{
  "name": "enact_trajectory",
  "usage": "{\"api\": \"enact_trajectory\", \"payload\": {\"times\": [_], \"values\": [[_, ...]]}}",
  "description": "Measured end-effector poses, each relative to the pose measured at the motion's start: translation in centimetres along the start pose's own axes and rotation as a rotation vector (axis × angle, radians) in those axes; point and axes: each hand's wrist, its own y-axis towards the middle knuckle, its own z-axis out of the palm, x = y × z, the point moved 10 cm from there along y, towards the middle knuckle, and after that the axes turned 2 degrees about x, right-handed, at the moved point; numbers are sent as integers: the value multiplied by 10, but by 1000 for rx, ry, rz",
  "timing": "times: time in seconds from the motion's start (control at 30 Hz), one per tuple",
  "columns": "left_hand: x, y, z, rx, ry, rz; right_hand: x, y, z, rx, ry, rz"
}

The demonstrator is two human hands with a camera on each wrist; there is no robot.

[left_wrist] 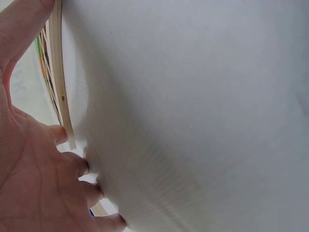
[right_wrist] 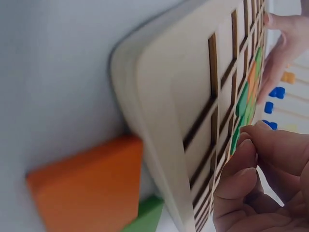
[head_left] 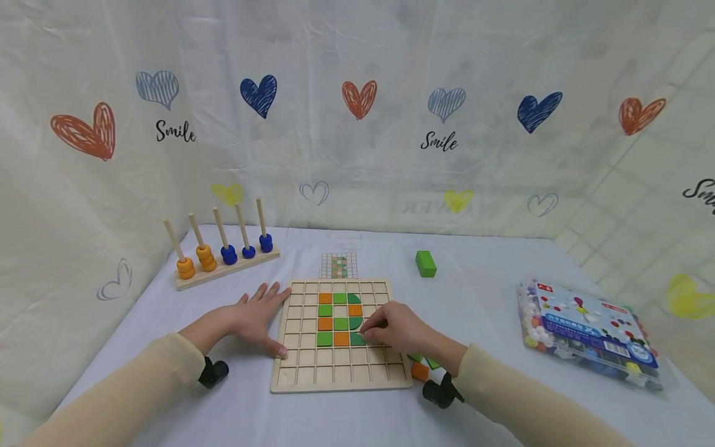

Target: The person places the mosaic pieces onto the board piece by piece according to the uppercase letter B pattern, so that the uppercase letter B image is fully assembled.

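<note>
A wooden grid board lies on the table, with square orange and green tiles and dark green curved tiles set in its middle cells. My left hand rests spread at the board's left edge, its thumb and forefinger touching the frame. In the left wrist view the other fingers of that hand reach down onto the cloth. The right hand has thumb and forefinger pinched together beside the lowest dark green tile. In the right wrist view these fingertips hide whether anything is between them.
Loose orange and green pieces lie by the board's lower right corner. A pattern card sits behind the board, a green block to its right. A peg stand with beads stands back left; a clear boxed kit lies right.
</note>
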Motion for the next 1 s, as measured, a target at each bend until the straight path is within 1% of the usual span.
{"api": "enact_trajectory", "payload": {"times": [0.2, 0.33, 0.5, 0.63, 0.87, 1.0], "values": [[0, 0, 0, 0, 0, -2, -10, -6, -15, -23, 8, 5], [0, 0, -1, 0, -3, -4, -22, -12, -28, -48, 3, 17], [1, 0, 0, 3, -2, -8, -40, -22, -41, -72, 7, 61], [1, 0, -1, 2, -3, -3, -49, -32, -51, -90, -3, 63], [1, 0, 0, 1, -4, 5, -60, -41, -61, -113, -19, 30], [2, 0, 1, 4, -2, 2, -70, -41, -63, -136, -62, 50]]}}
